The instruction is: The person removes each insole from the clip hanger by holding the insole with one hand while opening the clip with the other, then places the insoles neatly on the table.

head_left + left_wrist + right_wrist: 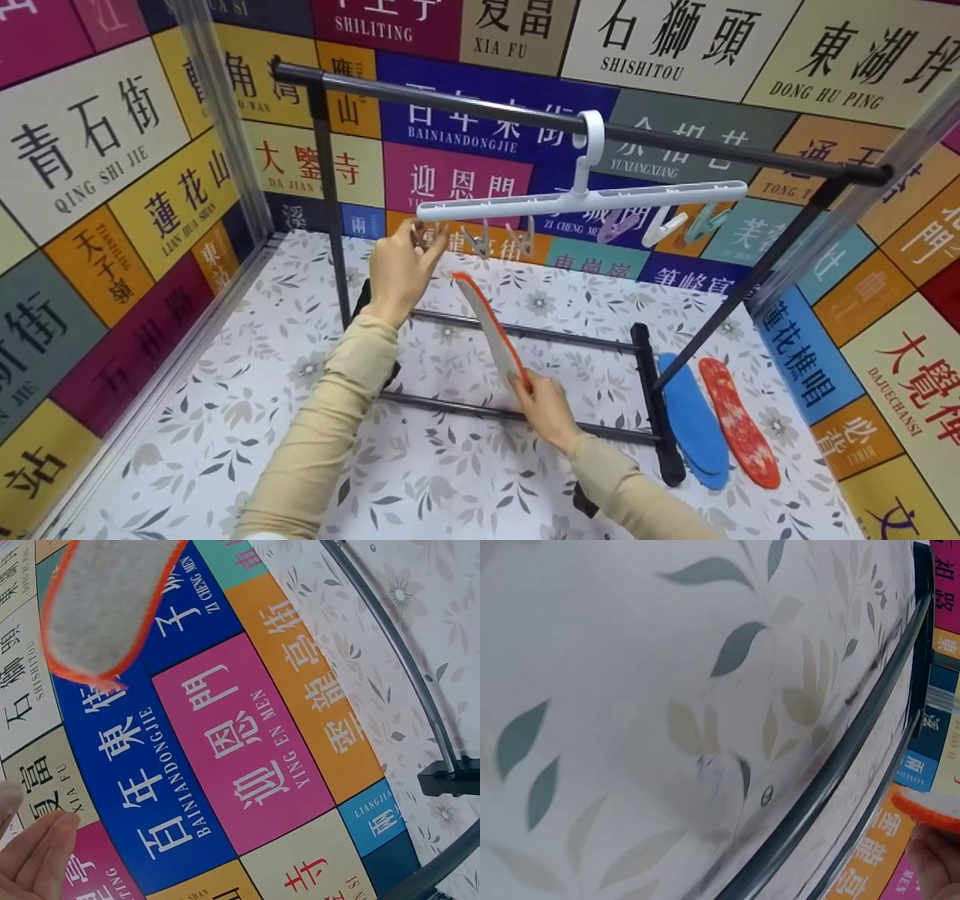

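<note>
A white clip hanger hangs by its hook from the dark rack's top bar. Just under its left end, my left hand pinches a small clip, mostly hidden by the fingers. My right hand grips the lower end of an insole, pale grey with an orange edge. The insole tilts upward, its upper tip near the left hand but apart from it. The left wrist view shows the insole's rounded end and left fingertips. Fingers of the right hand touch the orange edge in the right wrist view.
More clips hang along the hanger, including a green clip and a purple clip. A blue insole and a red patterned insole lie right of the rack. Sign-covered walls stand behind and beside the floral surface.
</note>
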The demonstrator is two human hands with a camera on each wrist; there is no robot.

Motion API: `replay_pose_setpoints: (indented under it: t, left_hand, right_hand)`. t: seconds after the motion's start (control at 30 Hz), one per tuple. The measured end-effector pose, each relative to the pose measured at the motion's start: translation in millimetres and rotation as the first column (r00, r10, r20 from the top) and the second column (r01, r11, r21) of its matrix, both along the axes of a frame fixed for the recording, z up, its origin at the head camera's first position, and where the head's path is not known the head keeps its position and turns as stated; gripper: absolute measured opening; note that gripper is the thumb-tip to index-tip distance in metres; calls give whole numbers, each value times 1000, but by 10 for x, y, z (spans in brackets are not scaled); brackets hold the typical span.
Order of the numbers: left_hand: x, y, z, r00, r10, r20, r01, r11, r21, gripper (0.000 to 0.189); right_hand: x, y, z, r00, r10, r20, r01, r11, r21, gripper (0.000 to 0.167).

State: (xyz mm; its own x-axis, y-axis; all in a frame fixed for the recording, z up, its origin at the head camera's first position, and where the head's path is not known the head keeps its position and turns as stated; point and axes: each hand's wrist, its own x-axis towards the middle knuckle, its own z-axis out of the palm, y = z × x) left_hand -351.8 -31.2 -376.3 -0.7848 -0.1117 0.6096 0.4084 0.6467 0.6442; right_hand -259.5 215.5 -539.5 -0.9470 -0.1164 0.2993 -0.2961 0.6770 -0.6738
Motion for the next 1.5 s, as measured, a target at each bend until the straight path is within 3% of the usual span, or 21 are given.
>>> replay_pose_setpoints:
  t: [0.2,0.4,0.53,0.7,0.83,0.97,1.2,1.33,1.5]
  left_hand:
    - [34,-4,-139,1000,2,-3,-2,1000,-4,38]
    - [149,54,-282,1000,-2,17,2,1000,5,39]
    - [262,91,-368,999,-16,28,15,1000,14,40]
    - [394,129,-494,999,-30,45,30,1000,-1,43]
    - [483,171,-614,994,-48,98,53,997,-47,47]
    - [554,219,-726,983,-78,164,87,995,-48,51]
    - [662,318,-888,969,-74,234,89,995,-51,55]
    - [717,377,-976,961,-105,254,119,992,-41,56]
    - [791,400,-1074,962,-118,248,131,991,-40,56]
  right_hand:
    - [78,273,17,990,-98,-103,91,993,-72,40]
    - [182,546,-41,968,-195,-159,184,980,-78,33]
    - [290,713,-75,957,-215,-193,204,976,-76,34]
    - [438,948,-112,941,-227,-251,215,974,-76,21]
    - [567,1165,-116,929,-242,-280,234,970,-63,17]
    - [690,1395,-106,904,-272,-329,269,962,-56,22]
    - [899,1749,-124,863,-361,-353,363,930,-62,21]
    - [1020,1907,-179,842,-415,-345,416,906,-76,19]
    - [1148,2092,-251,818,-424,-388,433,899,-71,14]
